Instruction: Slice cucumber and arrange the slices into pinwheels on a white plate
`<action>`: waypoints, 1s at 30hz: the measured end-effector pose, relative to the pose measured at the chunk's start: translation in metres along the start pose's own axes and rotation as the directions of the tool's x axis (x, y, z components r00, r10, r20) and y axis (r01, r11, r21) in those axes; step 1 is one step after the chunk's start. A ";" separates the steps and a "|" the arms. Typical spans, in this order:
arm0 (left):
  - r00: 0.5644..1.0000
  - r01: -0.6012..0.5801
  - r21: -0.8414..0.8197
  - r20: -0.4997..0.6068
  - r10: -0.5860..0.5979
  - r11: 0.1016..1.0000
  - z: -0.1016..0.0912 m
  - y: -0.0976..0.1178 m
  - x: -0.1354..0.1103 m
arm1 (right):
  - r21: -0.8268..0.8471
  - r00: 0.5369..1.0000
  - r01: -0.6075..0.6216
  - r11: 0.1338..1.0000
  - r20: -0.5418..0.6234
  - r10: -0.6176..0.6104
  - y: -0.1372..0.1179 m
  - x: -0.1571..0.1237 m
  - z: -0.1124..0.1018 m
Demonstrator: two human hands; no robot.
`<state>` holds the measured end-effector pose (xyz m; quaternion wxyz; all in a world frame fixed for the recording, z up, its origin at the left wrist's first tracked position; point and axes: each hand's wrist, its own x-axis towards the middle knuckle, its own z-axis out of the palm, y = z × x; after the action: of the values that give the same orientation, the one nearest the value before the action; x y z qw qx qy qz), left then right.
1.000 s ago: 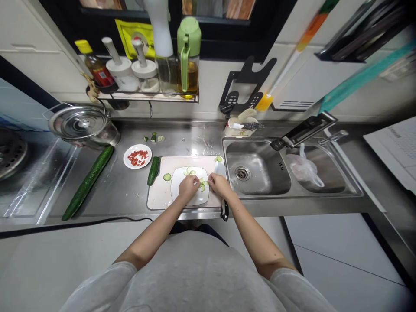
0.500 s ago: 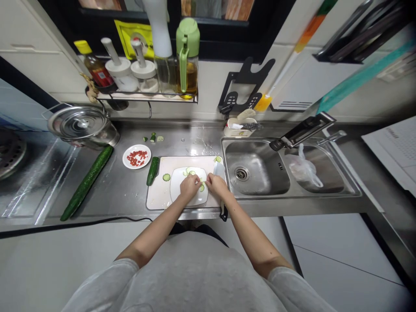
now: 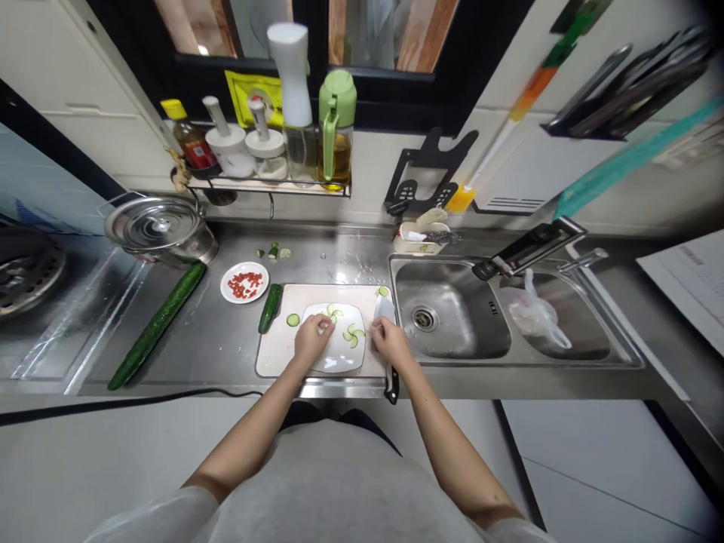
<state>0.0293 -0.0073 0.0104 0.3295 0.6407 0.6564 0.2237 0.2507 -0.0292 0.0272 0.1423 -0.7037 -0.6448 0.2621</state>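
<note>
Cucumber crescents [image 3: 354,336] are forming a pinwheel on the right half of a square white plate [image 3: 346,358], which is resting on a pale cutting board [image 3: 271,363]. Thin slices [image 3: 335,310] are lying together near the plate's far edge. Your left hand [image 3: 311,341] is hovering over the plate's left side, just short of those slices, fingers curled, thumb and forefinger nearly meeting; whether they are pinching anything is too small to make out. Your right hand [image 3: 390,343], loosely curled, is hanging just beside the plate's right edge, above a knife [image 3: 385,307]; its fingertips are not showing clearly enough to reveal a hold. Neat arranging is probably depending on light nudges, with inner tips meeting and gaps matching. Try lifting straight up after each placement, keeping your right fingers clear of the blade.
</note>
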 end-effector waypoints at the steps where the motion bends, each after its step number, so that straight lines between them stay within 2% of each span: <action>1: 0.999 0.019 0.002 -0.031 -0.019 1.000 -0.008 -0.008 -0.002 | 0.030 1.000 -0.007 1.000 -0.025 0.008 0.004 -0.005 -0.001; 6: 0.978 0.175 0.090 -0.127 -0.163 0.980 -0.041 -0.041 -0.010 | 0.112 0.997 -0.032 0.993 -0.064 0.040 0.020 -0.027 0.002; 10: 0.966 0.246 0.195 -0.128 -0.224 0.949 -0.053 -0.052 -0.008 | 0.142 0.997 -0.039 0.989 -0.055 0.048 0.022 -0.034 0.003; 20: 0.983 0.186 0.386 -0.080 -0.168 0.904 -0.044 -0.044 0.003 | 0.172 0.993 0.067 0.983 -0.107 -0.049 0.006 -0.025 0.001; 30: 0.983 0.180 0.475 -0.063 -0.170 0.862 -0.047 -0.044 0.005 | 0.166 0.994 0.085 0.982 -0.082 -0.072 0.012 -0.038 0.006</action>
<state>-0.0345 0.0003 0.0099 0.1740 0.6379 0.7496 0.0298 0.2562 -0.0691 0.0232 0.2362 -0.6724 -0.6417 0.2833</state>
